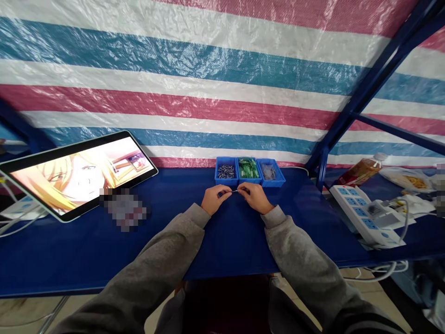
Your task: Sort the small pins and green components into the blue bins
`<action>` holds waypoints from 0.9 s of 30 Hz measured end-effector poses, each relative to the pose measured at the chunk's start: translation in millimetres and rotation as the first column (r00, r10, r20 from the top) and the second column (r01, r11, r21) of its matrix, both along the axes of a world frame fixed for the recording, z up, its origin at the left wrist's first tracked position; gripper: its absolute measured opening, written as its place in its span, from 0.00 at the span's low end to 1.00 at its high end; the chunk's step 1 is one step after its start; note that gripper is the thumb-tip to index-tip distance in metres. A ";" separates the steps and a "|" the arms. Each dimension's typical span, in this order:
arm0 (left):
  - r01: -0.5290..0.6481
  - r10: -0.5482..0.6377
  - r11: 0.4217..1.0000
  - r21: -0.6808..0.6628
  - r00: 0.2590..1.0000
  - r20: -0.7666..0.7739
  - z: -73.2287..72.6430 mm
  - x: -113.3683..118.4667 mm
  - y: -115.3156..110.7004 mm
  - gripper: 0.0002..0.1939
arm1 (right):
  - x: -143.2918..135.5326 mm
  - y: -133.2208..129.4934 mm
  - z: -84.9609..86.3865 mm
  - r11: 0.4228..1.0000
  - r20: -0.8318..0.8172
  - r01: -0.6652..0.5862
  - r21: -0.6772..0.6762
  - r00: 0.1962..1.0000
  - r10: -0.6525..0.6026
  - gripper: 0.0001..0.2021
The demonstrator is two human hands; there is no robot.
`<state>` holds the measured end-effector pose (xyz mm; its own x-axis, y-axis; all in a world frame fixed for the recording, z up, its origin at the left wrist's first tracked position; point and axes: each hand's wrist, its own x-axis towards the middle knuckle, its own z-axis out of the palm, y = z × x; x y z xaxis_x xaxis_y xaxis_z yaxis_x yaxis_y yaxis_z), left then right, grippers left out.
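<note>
My left hand [214,199] and my right hand [256,197] meet above the blue table, each in a closed pinch. Between their fingertips runs a small, thin, dark metallic rod-like piece [234,190], one end in each hand. It is too small for me to tell its exact kind. Just beyond my hands stand three blue bins in a row. The left bin [226,182] holds many small metal pieces [225,171]. Green pieces [248,168] fill the middle bin [250,180], and clear plastic pieces [269,172] lie in the right bin [274,183].
A lit tablet [79,171] leans at the left, near a blurred-out item [127,211]. On the right are a power strip [361,213], a bottle of brown drink [363,169] and a bag of food [408,178]. Blue metal posts [342,116] and a striped tarp [215,74] bound the table [229,246].
</note>
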<state>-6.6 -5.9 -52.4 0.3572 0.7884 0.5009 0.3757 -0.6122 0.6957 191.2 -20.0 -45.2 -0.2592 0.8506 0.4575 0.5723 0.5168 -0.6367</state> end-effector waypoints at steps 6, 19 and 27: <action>-0.060 0.062 0.998 -0.027 0.995 0.075 -1.1 -0.3 1.0 0.10 | -2.1 -1.4 3.1 0.999 -0.154 -0.012 -0.045 0.988 0.005 0.08; -0.050 0.064 0.991 -0.127 0.992 0.112 3.5 1.3 -2.1 0.13 | -8.5 -7.0 7.0 0.993 -0.223 -0.002 -0.121 0.974 -0.025 0.18; -0.050 0.069 0.987 -0.152 0.990 0.120 6.1 1.2 -3.6 0.17 | -9.6 -6.6 6.9 0.992 -0.302 -0.028 -0.126 0.953 -0.011 0.12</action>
<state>-5.4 -9.6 -46.3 0.2495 0.8751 0.4146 0.3131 -0.4781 0.8206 181.6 -26.5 -38.3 -0.1334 0.9054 0.4032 0.3398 0.4239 -0.8395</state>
